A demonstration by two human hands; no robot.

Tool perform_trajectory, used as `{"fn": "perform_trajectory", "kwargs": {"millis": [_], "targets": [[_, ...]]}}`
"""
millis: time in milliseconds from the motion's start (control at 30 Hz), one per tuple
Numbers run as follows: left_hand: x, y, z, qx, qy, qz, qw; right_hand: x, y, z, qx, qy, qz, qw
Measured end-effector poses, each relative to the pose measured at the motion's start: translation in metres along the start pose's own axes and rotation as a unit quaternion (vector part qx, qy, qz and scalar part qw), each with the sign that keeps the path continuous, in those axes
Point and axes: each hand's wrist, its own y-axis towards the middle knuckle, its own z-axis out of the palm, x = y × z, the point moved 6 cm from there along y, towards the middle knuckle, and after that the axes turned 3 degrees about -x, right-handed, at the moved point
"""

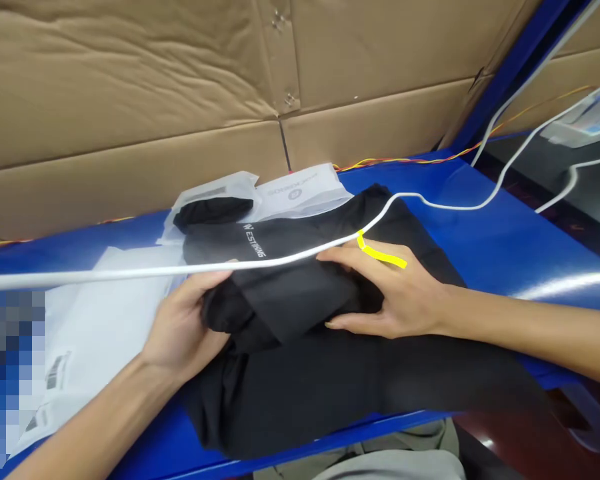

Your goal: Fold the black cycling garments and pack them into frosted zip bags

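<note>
A black garment (300, 360) with white lettering lies partly folded on the blue table (505, 233). My left hand (180, 330) grips the left end of a folded part of the cloth, fingers curled round it. My right hand (390, 293) lies on the same fold from the right, fingers stretched flat and pressing down. A yellow mark (380, 255) sits on the right hand's knuckles. A white cable (260, 263) runs across the view above the garment and both hands.
White plastic mailing bags (100, 320) lie on the table at left, another white bag (300, 190) sits behind the garment. Cardboard sheets (130, 93) wall off the back. Red and yellow wires (405, 160) run along the far edge. A white device (587, 120) rests at far right.
</note>
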Motion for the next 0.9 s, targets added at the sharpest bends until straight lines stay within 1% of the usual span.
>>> {"fn": "perform_trajectory", "kwargs": {"millis": [33, 100, 133, 200, 267, 333, 400, 467, 567, 633, 733, 800, 867, 900], "targets": [[0.005, -0.001, 0.003, 0.012, -0.075, -0.041, 0.996, -0.003, 0.001, 0.001, 0.008, -0.012, 0.018, 1.000], [0.012, -0.004, 0.009, 0.017, -0.207, -0.103, 0.973, -0.006, 0.002, 0.003, 0.019, -0.033, 0.030, 0.999], [0.014, -0.006, 0.010, 0.014, -0.244, -0.117, 0.963, -0.006, 0.002, 0.002, 0.018, -0.038, 0.024, 0.999], [0.016, -0.008, 0.011, 0.007, -0.281, -0.134, 0.950, -0.004, 0.002, -0.001, -0.001, -0.034, 0.005, 0.999], [0.018, -0.009, 0.010, 0.017, -0.279, -0.151, 0.948, -0.001, 0.002, -0.008, -0.033, -0.019, -0.006, 0.999], [0.016, -0.009, 0.007, 0.020, -0.245, -0.147, 0.958, 0.001, 0.001, -0.015, -0.065, -0.010, 0.000, 0.998], [0.013, -0.005, 0.002, -0.004, -0.202, -0.129, 0.971, 0.002, 0.000, -0.019, -0.088, -0.031, 0.017, 0.996], [0.014, -0.003, -0.002, -0.030, -0.174, -0.137, 0.975, 0.001, -0.002, -0.020, -0.097, -0.072, 0.032, 0.992], [0.021, -0.001, -0.003, -0.042, -0.162, -0.184, 0.969, -0.002, -0.003, -0.014, -0.079, -0.108, 0.045, 0.990], [0.023, 0.000, -0.005, -0.050, -0.162, -0.194, 0.966, -0.005, -0.003, -0.010, -0.061, -0.095, 0.044, 0.993], [0.026, 0.001, -0.006, -0.035, -0.163, -0.208, 0.964, -0.005, -0.002, -0.007, -0.051, -0.055, 0.021, 0.997], [0.028, 0.002, -0.005, -0.025, -0.152, -0.218, 0.964, -0.004, -0.002, -0.006, -0.037, -0.048, 0.000, 0.998], [0.029, 0.002, -0.004, -0.020, -0.127, -0.214, 0.968, -0.002, -0.002, -0.005, -0.020, -0.057, -0.023, 0.998], [0.027, 0.004, -0.004, -0.023, -0.111, -0.191, 0.975, -0.001, -0.002, -0.004, -0.015, -0.060, -0.035, 0.997]]}}
